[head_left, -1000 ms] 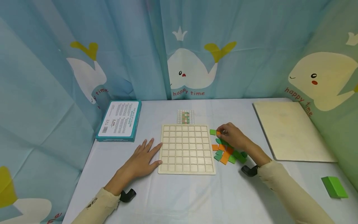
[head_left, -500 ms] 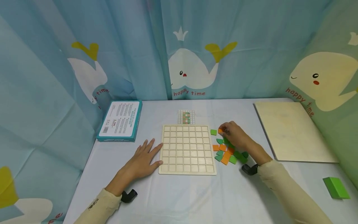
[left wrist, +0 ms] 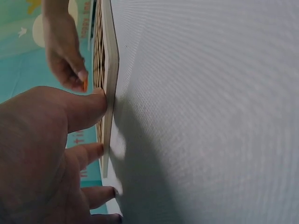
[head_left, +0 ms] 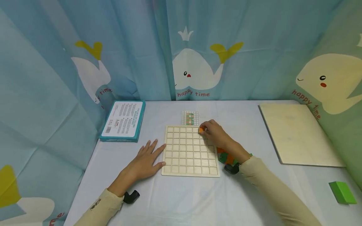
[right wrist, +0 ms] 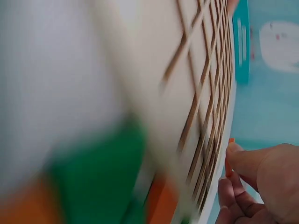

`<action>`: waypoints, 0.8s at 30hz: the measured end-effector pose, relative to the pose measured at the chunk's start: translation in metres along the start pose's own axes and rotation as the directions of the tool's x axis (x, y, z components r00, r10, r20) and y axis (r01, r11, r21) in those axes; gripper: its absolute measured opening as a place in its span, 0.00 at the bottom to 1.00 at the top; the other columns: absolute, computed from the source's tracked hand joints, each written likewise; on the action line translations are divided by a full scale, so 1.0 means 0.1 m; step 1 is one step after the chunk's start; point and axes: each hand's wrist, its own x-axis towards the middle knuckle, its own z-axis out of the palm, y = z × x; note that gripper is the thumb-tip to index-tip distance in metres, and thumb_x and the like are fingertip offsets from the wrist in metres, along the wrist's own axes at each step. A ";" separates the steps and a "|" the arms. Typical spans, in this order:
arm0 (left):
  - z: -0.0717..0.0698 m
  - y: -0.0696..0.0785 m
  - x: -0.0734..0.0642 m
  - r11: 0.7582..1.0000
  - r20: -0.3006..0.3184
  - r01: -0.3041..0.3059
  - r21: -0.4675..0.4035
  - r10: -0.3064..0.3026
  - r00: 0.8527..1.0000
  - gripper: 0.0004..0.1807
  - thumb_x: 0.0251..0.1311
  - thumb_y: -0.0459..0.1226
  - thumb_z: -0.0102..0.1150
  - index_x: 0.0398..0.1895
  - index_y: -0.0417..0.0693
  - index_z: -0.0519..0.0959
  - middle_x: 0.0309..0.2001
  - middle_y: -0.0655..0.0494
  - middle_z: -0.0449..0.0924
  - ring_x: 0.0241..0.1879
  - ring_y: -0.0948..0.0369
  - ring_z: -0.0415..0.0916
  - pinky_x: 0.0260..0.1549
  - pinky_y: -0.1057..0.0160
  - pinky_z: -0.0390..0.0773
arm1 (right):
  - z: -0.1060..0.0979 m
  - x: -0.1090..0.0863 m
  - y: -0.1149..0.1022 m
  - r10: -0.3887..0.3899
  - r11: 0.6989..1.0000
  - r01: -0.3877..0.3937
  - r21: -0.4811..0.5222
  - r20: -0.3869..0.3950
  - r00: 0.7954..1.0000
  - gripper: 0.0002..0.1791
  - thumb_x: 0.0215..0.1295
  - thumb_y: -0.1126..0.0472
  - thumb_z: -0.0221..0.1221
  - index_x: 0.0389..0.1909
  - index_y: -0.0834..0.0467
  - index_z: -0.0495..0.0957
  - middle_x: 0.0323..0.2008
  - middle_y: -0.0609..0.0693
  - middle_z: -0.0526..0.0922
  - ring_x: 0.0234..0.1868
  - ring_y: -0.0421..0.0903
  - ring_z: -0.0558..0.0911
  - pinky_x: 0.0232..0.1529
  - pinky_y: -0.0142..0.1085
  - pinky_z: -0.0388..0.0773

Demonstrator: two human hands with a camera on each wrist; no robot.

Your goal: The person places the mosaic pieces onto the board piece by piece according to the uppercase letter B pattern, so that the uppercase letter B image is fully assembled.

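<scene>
A cream grid board (head_left: 190, 152) with rows of square recesses lies on the table. Over its far right corner, my right hand (head_left: 216, 134) pinches an orange square tile (head_left: 201, 130) between thumb and fingers; the right wrist view shows the tile (right wrist: 228, 161) edge-on. My left hand (head_left: 144, 161) rests flat with fingers spread, thumb and index fingertip touching the board's left edge, as the left wrist view shows too. Orange and green tiles (head_left: 226, 157) lie in a pile right of the board, partly hidden under my right forearm.
A small pattern card (head_left: 190, 118) lies behind the board. A teal-edged box (head_left: 122, 121) stands at the back left. On the right are a large cream panel (head_left: 299, 133) and a green block (head_left: 342, 192). A whale-print curtain (head_left: 141, 62) encloses the table.
My right hand has lifted the orange tile from beside the pile and moved left over the board's far right corner. My left hand has stayed at the board's left edge.
</scene>
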 end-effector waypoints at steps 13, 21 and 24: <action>0.00 0.00 0.01 1.000 0.005 -0.001 0.011 0.001 1.000 0.41 0.76 0.60 0.53 0.86 0.59 0.56 0.86 0.42 0.44 0.84 0.37 0.36 0.79 0.33 0.45 | 0.44 0.24 -0.43 -0.106 0.994 0.106 -0.018 0.002 0.994 0.11 0.75 0.63 0.64 0.53 0.62 0.81 0.51 0.57 0.81 0.50 0.52 0.81 0.52 0.48 0.81; 0.02 -0.02 0.02 1.000 -0.003 -0.004 0.021 0.004 1.000 0.41 0.76 0.60 0.53 0.86 0.60 0.56 0.86 0.42 0.44 0.84 0.37 0.37 0.78 0.32 0.47 | 0.50 0.27 -0.50 -0.117 0.993 0.117 -0.019 0.001 0.993 0.08 0.74 0.67 0.63 0.50 0.64 0.83 0.48 0.56 0.81 0.47 0.51 0.82 0.48 0.43 0.83; 0.03 -0.03 0.02 1.000 -0.002 -0.003 0.020 0.003 1.000 0.41 0.76 0.60 0.53 0.86 0.60 0.56 0.86 0.42 0.44 0.84 0.37 0.37 0.78 0.32 0.46 | 0.51 0.27 -0.51 -0.113 0.993 0.112 -0.038 -0.009 0.994 0.08 0.74 0.67 0.64 0.50 0.63 0.84 0.48 0.55 0.82 0.48 0.51 0.80 0.49 0.44 0.81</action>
